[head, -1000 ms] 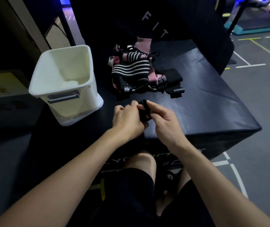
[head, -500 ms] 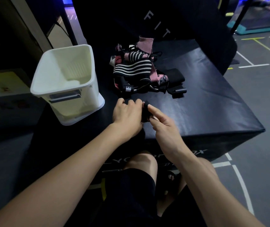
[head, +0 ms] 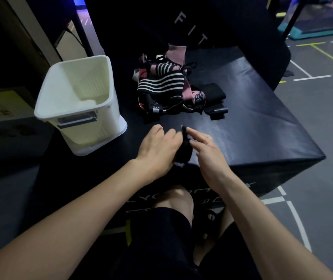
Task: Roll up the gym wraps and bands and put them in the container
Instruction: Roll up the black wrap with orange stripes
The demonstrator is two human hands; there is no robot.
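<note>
A person sits at a black padded box (head: 252, 138) with both hands near its front edge. The left hand (head: 157, 148) curls its fingers round a small black wrap (head: 184, 150), partly rolled, held just above the box top. The right hand (head: 208, 150) touches the wrap's right side, index finger extended along its top and thumb against it. To the left stands a white plastic container (head: 76, 110), tilted slightly, on the box. Behind the hands lies a heap of wraps and bands (head: 169, 87), black-and-white striped, pink and black, apart from both hands.
</note>
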